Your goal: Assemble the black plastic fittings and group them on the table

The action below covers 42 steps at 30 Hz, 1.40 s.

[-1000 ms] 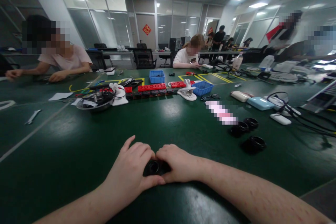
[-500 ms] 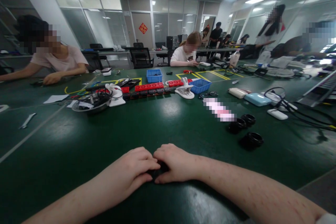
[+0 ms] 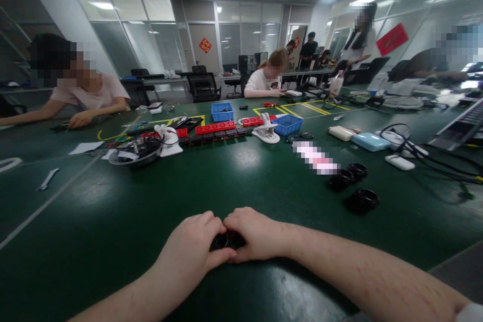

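Observation:
Low over the near part of the green table point(image 3: 124, 241), my left hand point(image 3: 194, 241) curls its thumb and fingers around a small black round part point(image 3: 222, 241) with a ring-like opening. From the other side my right hand point(image 3: 254, 234) grips the same dark part, or a second one pressed against it; I cannot tell which. The two hands nearly touch at the fingertips and thumbs. Most of what they hold is hidden behind the fingers. To the right stand several black ring-shaped parts, one nearer point(image 3: 362, 201) and two close together behind it point(image 3: 342, 179).
Farther back are a metal bowl point(image 3: 132, 158) of cables, white clamps point(image 3: 266, 131), a red-and-black strip of blocks point(image 3: 219, 131) and blue bins point(image 3: 289, 125). A wrench point(image 3: 49, 179) lies left. Cases and cables point(image 3: 372, 142) lie right. Co-workers sit across and to the left.
My left hand has rolled its grip and shifted slightly, so the black part's round opening now shows between thumb and fingers. My right hand stays nearly in place.

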Each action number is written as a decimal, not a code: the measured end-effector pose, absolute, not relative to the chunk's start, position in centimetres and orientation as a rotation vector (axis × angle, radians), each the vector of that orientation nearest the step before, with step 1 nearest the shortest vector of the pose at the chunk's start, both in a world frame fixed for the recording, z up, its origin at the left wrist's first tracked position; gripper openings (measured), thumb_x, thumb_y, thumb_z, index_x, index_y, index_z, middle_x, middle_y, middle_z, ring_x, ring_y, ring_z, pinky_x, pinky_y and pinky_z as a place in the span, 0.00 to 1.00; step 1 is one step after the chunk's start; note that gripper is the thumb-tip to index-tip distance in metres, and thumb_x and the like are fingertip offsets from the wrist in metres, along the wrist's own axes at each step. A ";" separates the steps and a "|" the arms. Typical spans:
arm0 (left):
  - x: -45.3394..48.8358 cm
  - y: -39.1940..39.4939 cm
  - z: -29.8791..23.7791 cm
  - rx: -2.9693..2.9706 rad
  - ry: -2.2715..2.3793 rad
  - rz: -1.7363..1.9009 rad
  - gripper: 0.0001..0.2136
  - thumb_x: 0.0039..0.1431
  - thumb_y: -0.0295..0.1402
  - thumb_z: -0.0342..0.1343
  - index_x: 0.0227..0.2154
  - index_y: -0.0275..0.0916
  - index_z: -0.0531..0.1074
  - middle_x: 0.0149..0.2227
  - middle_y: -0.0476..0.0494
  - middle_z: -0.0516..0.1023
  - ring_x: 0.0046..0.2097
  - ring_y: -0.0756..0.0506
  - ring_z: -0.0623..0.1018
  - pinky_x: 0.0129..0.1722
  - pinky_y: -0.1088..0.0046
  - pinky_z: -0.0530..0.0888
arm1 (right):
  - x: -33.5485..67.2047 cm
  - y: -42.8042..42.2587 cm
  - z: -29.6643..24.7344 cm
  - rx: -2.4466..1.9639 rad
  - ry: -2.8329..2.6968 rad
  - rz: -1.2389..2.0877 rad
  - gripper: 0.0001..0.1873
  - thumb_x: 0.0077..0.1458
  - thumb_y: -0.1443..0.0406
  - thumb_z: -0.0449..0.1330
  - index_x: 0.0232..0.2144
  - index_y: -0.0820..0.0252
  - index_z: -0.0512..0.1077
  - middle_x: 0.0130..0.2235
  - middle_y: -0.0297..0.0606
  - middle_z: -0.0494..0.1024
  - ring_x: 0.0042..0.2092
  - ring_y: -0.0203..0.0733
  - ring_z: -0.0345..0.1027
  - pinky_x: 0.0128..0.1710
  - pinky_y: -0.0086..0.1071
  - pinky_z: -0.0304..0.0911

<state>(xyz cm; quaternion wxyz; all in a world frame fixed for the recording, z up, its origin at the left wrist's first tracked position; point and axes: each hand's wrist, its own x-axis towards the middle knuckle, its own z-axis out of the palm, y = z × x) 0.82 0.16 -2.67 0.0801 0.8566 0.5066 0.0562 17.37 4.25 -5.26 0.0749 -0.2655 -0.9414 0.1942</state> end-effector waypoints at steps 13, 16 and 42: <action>0.9 0.6 -4.6 3.041 1.526 0.493 0.21 0.53 0.50 0.48 0.18 0.37 0.66 0.21 0.45 0.65 0.25 0.45 0.68 0.24 0.67 0.66 | 17.2 4.3 -5.6 -0.806 -2.820 0.554 0.16 0.40 0.58 0.63 0.30 0.63 0.67 0.29 0.35 0.70 0.31 0.37 0.62 0.33 0.30 0.57; 0.8 0.8 -4.8 3.016 1.526 0.508 0.27 0.50 0.59 0.42 0.17 0.37 0.65 0.19 0.45 0.65 0.23 0.45 0.68 0.25 0.66 0.66 | 17.2 4.4 -5.6 -0.815 -2.826 0.555 0.19 0.40 0.55 0.63 0.31 0.63 0.68 0.29 0.36 0.71 0.31 0.38 0.62 0.32 0.30 0.57; -1.8 2.4 -6.4 2.482 1.131 0.253 0.26 0.39 0.50 0.61 0.40 0.40 0.66 0.39 0.45 0.69 0.44 0.40 0.69 0.57 0.50 0.49 | 17.3 3.0 -5.3 -0.731 -2.523 0.493 0.30 0.40 0.47 0.61 0.40 0.63 0.67 0.37 0.41 0.70 0.37 0.42 0.62 0.38 0.34 0.59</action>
